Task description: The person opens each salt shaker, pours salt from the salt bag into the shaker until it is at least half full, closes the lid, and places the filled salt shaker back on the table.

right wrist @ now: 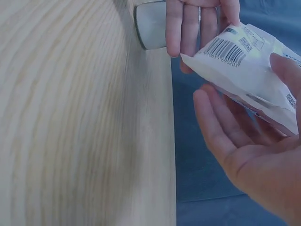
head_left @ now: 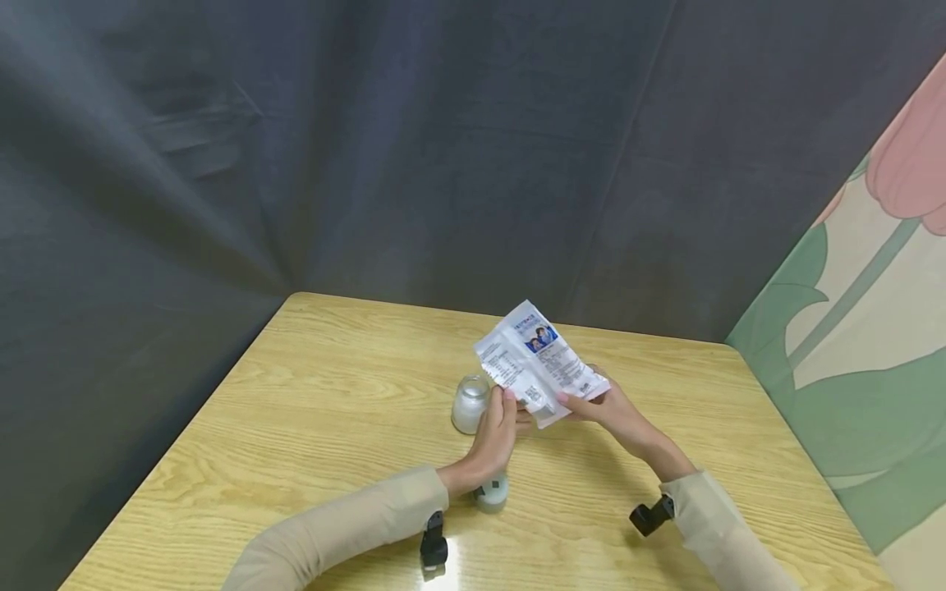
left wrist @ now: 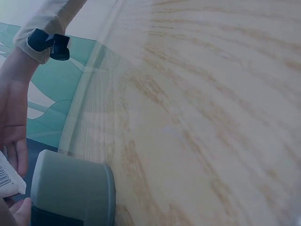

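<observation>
Both hands hold a white printed packet [head_left: 545, 361], tilted above the table, with a small photo and text facing up. My left hand [head_left: 491, 439] pinches its lower left edge between thumb and finger; the other fingers extend beneath, as the right wrist view shows. At the packet's lower right end, my right hand [head_left: 619, 417] grips with the thumb on top and fingers underneath. A barcode shows on the packet [right wrist: 254, 59] in the right wrist view. Just left of the left hand stands a glass jar [head_left: 467, 410] with whitish contents. Whether the packet is torn open cannot be told.
Partly hidden under the left wrist, a small grey-green rounded object [head_left: 493, 497] stands on the wooden table [head_left: 355, 394]. A dark curtain [head_left: 458, 164] hangs behind the table, and a flowered panel [head_left: 850, 345] is at the right. Each sleeve carries a black camera [head_left: 433, 540].
</observation>
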Demonstrator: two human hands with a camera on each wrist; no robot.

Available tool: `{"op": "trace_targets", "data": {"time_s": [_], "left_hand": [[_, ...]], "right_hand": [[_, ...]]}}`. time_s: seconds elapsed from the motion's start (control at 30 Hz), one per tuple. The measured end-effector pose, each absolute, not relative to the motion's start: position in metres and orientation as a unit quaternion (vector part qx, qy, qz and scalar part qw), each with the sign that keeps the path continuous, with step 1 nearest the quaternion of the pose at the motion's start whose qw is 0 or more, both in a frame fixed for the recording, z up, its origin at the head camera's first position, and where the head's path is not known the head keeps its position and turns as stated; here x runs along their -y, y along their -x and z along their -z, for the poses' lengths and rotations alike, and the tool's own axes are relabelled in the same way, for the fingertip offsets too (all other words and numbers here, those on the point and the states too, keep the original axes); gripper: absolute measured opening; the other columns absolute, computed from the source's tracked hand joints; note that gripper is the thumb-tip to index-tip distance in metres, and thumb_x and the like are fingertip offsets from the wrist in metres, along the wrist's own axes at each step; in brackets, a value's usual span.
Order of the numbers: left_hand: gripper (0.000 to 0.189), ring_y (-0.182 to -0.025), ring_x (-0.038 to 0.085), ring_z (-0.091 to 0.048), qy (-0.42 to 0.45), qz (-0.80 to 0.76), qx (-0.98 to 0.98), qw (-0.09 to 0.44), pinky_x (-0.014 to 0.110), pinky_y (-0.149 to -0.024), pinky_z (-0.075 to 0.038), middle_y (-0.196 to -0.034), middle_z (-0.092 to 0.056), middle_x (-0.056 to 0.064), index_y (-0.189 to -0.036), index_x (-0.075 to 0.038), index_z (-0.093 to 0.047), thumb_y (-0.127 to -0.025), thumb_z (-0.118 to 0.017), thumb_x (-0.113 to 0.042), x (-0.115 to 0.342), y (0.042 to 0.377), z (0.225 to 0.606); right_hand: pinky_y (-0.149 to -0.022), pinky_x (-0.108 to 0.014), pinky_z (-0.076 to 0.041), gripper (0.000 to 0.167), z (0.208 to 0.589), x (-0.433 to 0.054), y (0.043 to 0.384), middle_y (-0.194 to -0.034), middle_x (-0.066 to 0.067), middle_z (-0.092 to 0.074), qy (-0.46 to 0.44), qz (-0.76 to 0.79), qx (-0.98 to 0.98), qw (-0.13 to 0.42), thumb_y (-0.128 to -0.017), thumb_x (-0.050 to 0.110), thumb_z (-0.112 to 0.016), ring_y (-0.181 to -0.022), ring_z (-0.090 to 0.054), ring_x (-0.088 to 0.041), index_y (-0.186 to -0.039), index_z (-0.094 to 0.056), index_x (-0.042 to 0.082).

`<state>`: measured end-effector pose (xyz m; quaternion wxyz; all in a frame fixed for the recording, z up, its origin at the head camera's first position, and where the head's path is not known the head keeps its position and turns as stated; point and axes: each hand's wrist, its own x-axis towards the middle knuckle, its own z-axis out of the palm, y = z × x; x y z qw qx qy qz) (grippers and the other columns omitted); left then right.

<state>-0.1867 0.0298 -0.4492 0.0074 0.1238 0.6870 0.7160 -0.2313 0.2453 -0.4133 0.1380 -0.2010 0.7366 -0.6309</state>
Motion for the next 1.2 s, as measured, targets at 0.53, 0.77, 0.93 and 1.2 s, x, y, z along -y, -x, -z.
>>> {"op": "trace_targets", "data": {"time_s": [0.53, 0.77, 0.93, 1.2], "left_hand": [[0.035, -0.102, 0.035, -0.065, -0.114, -0.699, -0.706, -0.006, 0.046, -0.092, -0.056, -0.112, -0.061, 0.02, -0.13, 0.0, -0.04, -0.112, -0.022, -0.023, -0.031, 0.186, 0.452], [0.036, -0.104, 0.029, -0.063, -0.117, -0.661, -0.741, -0.001, 0.043, -0.094, -0.055, -0.113, -0.058, 0.014, -0.13, -0.003, -0.04, -0.112, -0.021, -0.026, -0.03, 0.185, 0.451], [0.034, -0.095, 0.023, -0.059, -0.108, -0.621, -0.776, -0.015, 0.032, -0.083, -0.053, -0.102, -0.056, 0.012, -0.122, -0.007, -0.044, -0.112, -0.022, -0.03, -0.029, 0.186, 0.451], [0.031, -0.079, 0.013, -0.047, -0.11, -0.59, -0.799, -0.029, 0.028, -0.07, -0.045, -0.087, -0.048, 0.0, -0.115, -0.008, -0.046, -0.111, -0.024, -0.029, -0.029, 0.188, 0.45]], "right_hand": [[-0.084, -0.036, -0.059, 0.052, 0.416, -0.258, 0.229, -0.121, -0.019, -0.057, 0.189, 0.611, -0.758, 0.13, -0.093, 0.006, -0.069, -0.098, -0.064, -0.022, -0.137, -0.043, -0.006], [-0.084, -0.031, -0.058, 0.055, 0.418, -0.261, 0.229, -0.124, -0.024, -0.057, 0.198, 0.593, -0.77, 0.126, -0.092, 0.006, -0.07, -0.099, -0.064, -0.02, -0.138, -0.044, -0.009], [-0.084, -0.03, -0.058, 0.058, 0.42, -0.261, 0.228, -0.129, -0.025, -0.055, 0.191, 0.585, -0.776, 0.134, -0.092, 0.008, -0.071, -0.101, -0.064, -0.021, -0.14, -0.042, -0.008], [-0.086, -0.03, -0.057, 0.062, 0.421, -0.262, 0.228, -0.131, -0.026, -0.054, 0.197, 0.57, -0.786, 0.135, -0.092, 0.008, -0.071, -0.109, -0.061, -0.031, -0.143, -0.039, -0.008]]}}
